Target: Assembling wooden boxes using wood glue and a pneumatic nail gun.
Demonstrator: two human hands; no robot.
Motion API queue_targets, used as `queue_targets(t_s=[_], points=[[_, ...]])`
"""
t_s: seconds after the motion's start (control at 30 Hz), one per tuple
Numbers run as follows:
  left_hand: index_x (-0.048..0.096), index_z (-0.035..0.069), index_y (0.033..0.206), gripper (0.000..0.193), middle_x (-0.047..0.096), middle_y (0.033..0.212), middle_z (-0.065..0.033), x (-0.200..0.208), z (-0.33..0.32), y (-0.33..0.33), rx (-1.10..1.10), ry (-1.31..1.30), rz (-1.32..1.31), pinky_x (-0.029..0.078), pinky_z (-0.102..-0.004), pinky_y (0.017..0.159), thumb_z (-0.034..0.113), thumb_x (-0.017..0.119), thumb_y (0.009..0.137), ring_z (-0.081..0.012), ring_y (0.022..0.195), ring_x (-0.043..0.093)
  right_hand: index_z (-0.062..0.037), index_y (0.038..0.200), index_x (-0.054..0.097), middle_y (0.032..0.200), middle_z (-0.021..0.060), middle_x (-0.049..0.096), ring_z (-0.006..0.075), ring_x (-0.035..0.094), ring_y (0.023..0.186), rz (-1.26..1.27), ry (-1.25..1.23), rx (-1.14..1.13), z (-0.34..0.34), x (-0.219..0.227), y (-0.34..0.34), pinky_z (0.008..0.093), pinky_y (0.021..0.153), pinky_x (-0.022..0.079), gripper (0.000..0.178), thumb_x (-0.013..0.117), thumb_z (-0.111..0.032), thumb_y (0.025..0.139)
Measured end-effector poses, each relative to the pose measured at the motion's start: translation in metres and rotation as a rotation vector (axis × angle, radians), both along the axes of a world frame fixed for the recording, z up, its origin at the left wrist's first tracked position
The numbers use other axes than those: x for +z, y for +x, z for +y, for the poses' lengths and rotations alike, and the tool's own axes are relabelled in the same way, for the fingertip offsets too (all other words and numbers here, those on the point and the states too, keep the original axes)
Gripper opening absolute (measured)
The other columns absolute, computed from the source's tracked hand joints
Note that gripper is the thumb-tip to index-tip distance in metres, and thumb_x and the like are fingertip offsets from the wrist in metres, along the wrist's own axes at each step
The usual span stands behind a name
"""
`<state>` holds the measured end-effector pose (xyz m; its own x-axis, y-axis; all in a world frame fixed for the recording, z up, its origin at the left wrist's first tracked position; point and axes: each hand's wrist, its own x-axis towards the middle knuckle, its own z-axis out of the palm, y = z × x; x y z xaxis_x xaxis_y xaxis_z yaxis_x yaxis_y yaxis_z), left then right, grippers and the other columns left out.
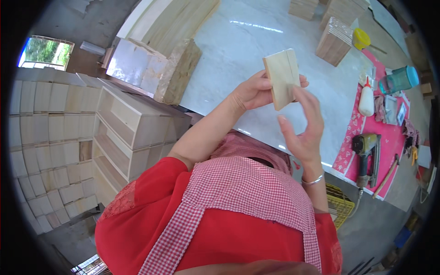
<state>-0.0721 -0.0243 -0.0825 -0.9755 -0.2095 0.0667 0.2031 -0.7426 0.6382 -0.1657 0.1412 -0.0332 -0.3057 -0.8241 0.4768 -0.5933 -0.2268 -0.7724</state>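
A small pale wooden board [283, 75] is held tilted above the white marbled tabletop [229, 59]. My left hand [253, 91] grips it from the left, with the thumb on its near face and fingers partly hidden behind it. Close to the board's lower right edge is my right hand [306, 133], its thumb and fingers spread apart. The fingertips reach the edge, but I cannot tell whether they touch it. A silver bangle [313, 180] circles my right wrist.
Stacked wooden pieces [334, 43] stand at the far right of the table. A pink cloth [378, 133] bears a glue bottle [366, 101], a nail gun [364, 156] and a hammer [387, 176]. Wooden boxes [50, 133] pile up leftward; a yellow crate [338, 204] sits below the table.
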Motion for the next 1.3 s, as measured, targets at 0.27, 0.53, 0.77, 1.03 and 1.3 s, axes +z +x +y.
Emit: queue_targets(t_s=[0.27, 0.53, 0.77, 1.03, 1.3], points=[[0.029, 0.004, 0.146, 0.098, 0.043, 0.142, -0.024, 0.008, -0.002, 0.01, -0.052, 0.098, 0.128, 0.041, -0.0522, 0.106, 0.037, 0.081, 0.07, -0.0388, 0.134, 0.04, 0.002, 0.131, 0.049, 0.126, 0.0138, 0.053, 0.0294, 0.052, 0.111, 0.119, 0.008, -0.215, -0.013, 0.018, -0.003, 0.0391, 0.093, 0.044, 0.08, 0.086, -0.023, 0.065], [0.028, 0.002, 0.147, 0.101, 0.048, 0.137, -0.021, 0.015, -0.005, 0.022, -0.053, -0.091, -0.068, 0.046, -0.0434, 0.102, 0.034, 0.083, 0.068, -0.0292, 0.124, 0.051, 0.0023, 0.135, 0.043, 0.126, 0.0141, 0.052, 0.027, 0.053, 0.108, 0.123, 0.176, -0.281, -0.031, 0.026, 0.006, 0.0376, 0.093, 0.045, 0.089, 0.087, -0.029, 0.065], [0.029, 0.001, 0.147, 0.101, 0.052, 0.131, -0.0134, 0.017, -0.005, 0.016, -0.055, -0.23, -0.136, 0.05, -0.0375, 0.097, 0.026, 0.085, 0.066, -0.0215, 0.115, 0.055, 0.0023, 0.134, 0.044, 0.121, 0.0133, 0.053, 0.0244, 0.053, 0.105, 0.003, 0.156, -0.288, -0.035, 0.013, 0.004, 0.0362, 0.091, 0.045, 0.087, 0.088, -0.03, 0.065], [0.033, 0.002, 0.144, 0.09, 0.053, 0.131, -0.0096, 0.031, -0.001, 0.022, -0.032, -0.426, -0.094, 0.05, -0.0368, 0.094, 0.018, 0.082, 0.07, -0.022, 0.114, 0.056, 0.0003, 0.134, 0.042, 0.127, 0.014, 0.05, 0.029, 0.049, 0.119, -0.148, 0.111, -0.234, -0.027, 0.006, 0.002, 0.041, 0.098, 0.041, 0.087, 0.087, -0.025, 0.064], [0.075, 0.006, 0.083, 0.027, 0.073, 0.084, -0.0055, 0.105, -0.141, 0.037, 0.57, -1.348, -0.737, 0.049, -0.0345, 0.085, 0.033, 0.071, 0.084, -0.0182, 0.086, 0.067, -0.0013, 0.14, 0.038, 0.135, 0.0142, 0.049, 0.0269, 0.046, 0.126, -0.225, 0.09, -0.258, -0.009, -0.016, -0.019, 0.0397, 0.102, 0.037, 0.087, 0.083, -0.013, 0.066]])
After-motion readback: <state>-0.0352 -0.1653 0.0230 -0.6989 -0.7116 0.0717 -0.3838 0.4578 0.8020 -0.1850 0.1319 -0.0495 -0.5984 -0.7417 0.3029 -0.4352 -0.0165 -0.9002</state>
